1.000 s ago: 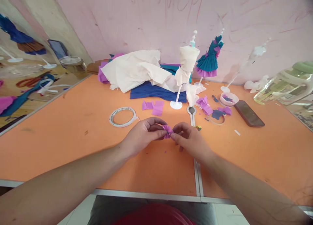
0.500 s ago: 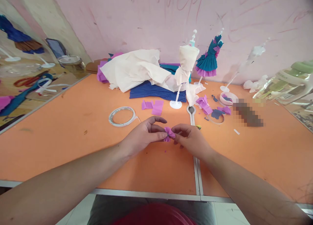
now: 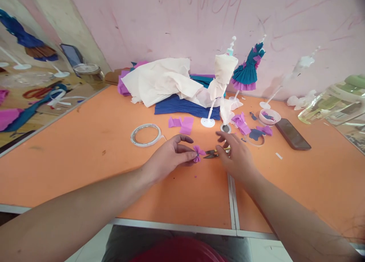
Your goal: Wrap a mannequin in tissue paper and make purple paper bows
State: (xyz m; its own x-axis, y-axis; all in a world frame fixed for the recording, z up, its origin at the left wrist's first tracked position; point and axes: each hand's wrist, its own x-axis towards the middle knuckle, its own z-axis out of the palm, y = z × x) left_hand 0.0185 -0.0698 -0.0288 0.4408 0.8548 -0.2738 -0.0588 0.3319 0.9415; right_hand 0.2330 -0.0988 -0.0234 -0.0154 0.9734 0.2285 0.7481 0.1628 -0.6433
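Between the thumb and fingers of my left hand (image 3: 173, 151) is a small purple crepe-paper flower (image 3: 197, 154), pleated and pinched at its dark middle. My right hand (image 3: 238, 151) is around the yellow handle of a pair of thread snips (image 3: 211, 154). Its thumb lies over the handle, and the index finger stretches out above. The dark blades are parted and point left, close to the flower but apart from it. My palm hides part of the handle.
A tape roll (image 3: 146, 135) and purple paper pieces (image 3: 181, 124) lie beyond my left hand. A white-draped dress form (image 3: 222, 72) stands before crumpled white paper (image 3: 162, 79). At right are a phone (image 3: 293, 134), a pink bowl (image 3: 269, 117) and paper scraps (image 3: 256, 134).
My right hand has let go of the flower, moved to the right and taken hold of the thread snips. My left hand keeps the flower. The view has shifted slightly.
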